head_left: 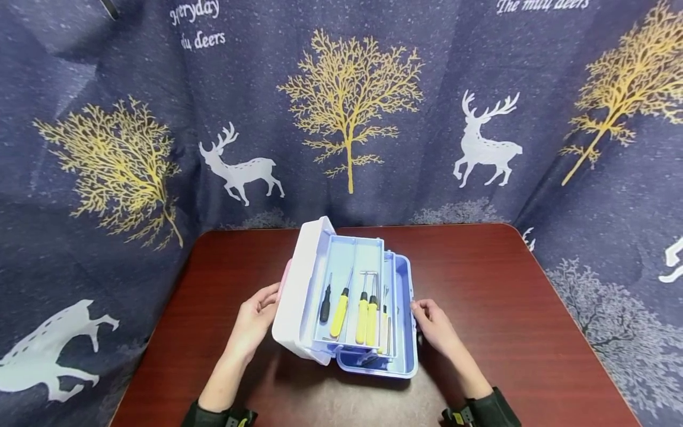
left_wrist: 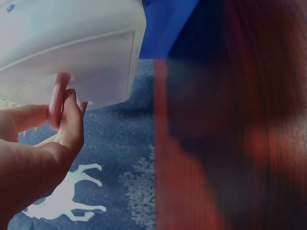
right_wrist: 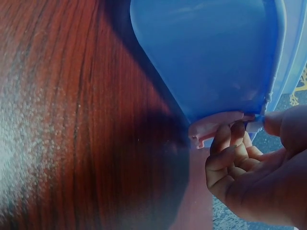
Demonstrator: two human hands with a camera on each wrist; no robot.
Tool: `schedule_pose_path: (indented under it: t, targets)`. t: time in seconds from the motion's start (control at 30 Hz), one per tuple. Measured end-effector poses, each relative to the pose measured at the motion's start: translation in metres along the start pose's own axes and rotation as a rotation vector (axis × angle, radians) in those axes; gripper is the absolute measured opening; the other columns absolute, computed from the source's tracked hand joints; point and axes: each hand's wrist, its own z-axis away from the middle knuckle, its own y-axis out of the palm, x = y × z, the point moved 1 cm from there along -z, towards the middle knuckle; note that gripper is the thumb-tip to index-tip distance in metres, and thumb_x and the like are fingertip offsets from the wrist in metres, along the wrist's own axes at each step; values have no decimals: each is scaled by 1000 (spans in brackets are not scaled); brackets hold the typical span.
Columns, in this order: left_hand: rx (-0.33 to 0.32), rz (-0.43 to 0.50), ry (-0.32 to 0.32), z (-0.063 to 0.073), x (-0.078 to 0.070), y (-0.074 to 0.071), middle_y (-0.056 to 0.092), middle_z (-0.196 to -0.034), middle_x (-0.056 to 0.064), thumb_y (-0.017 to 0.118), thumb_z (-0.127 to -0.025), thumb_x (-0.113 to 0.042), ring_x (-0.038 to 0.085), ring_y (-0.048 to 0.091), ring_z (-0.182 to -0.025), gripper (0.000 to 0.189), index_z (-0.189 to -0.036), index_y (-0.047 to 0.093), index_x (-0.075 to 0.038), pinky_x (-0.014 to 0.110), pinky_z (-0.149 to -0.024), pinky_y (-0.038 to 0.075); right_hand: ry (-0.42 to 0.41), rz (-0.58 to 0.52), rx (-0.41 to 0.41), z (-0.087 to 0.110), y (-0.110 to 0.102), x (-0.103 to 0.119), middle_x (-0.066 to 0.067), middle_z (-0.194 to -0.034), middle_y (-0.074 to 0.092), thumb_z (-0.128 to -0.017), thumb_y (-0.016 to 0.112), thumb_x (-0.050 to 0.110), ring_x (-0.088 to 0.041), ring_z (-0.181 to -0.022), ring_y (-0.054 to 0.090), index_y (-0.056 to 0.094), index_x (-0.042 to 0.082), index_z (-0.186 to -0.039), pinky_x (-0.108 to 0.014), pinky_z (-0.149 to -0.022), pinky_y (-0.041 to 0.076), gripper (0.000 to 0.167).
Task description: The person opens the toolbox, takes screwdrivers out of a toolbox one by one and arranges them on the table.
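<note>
A blue plastic toolbox [head_left: 409, 332] stands on the table with its white lid [head_left: 299, 284] raised to the left. My left hand [head_left: 257, 320] grips the pink carrying handle [left_wrist: 56, 103] on the lid's outside, with fingers curled round it. On the opposite side, my right hand [head_left: 436, 326] pinches at the pink latch [right_wrist: 216, 123], its thumb at the box rim and its fingers curled against the latch. Inside, the raised upper tray [head_left: 368, 249] holds a black screwdriver [head_left: 325, 307] and several yellow-handled screwdrivers [head_left: 339, 314]. More tools lie partly hidden in the lower tray [head_left: 391, 284].
The reddish-brown wooden table [head_left: 496, 284] extends on both sides of the toolbox. A dark blue curtain [head_left: 384, 178] printed with deer and golden trees hangs around its far edge and sides.
</note>
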Motion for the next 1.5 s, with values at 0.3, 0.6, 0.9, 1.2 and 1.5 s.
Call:
schedule_pose_path:
  t: [0.3, 0.6, 0.9, 1.2, 1.5]
  targets:
    - [-33, -2, 21, -2, 5, -8, 65, -134, 21, 51, -111, -20, 6, 66, -103, 39, -147, 55, -4, 24, -85, 55, -10, 32, -19, 0, 3, -1, -11, -90, 70, -108, 55, 23, -16, -79, 62, 60, -6, -114, -30, -74, 52, 30]
    - [-71, -27, -2, 0, 2, -11, 64, -135, 19, 43, -113, -34, 10, 65, -102, 45, -146, 58, -6, 26, -84, 54, -7, 32, -28, 0, 3, -2, -11, -89, 70, -107, 56, 22, -16, -79, 62, 61, -6, -113, -29, -75, 51, 29]
    - [-53, -59, -34, 0, 5, -17, 63, -136, 21, 51, -111, -30, 9, 64, -98, 45, -145, 58, -1, 24, -84, 54, 4, 17, -21, 0, 2, -1, -8, -86, 69, -108, 55, 24, -14, -76, 61, 61, -5, -113, -28, -73, 51, 30]
    - [9, -33, -109, -4, 13, -21, 67, -122, 23, 59, -107, -25, 12, 67, -92, 49, -145, 53, 6, 26, -79, 56, 26, -18, -8, -1, 1, -2, -9, -86, 69, -109, 54, 25, -14, -72, 62, 60, -5, -115, -27, -69, 52, 32]
    - [-10, -40, -136, -8, 24, -24, 68, -122, 23, 60, -106, -25, 10, 67, -94, 50, -143, 54, 8, 25, -79, 57, 40, -9, -26, -4, 3, -7, -10, -87, 69, -108, 55, 27, -15, -75, 63, 61, -4, -112, -27, -72, 51, 31]
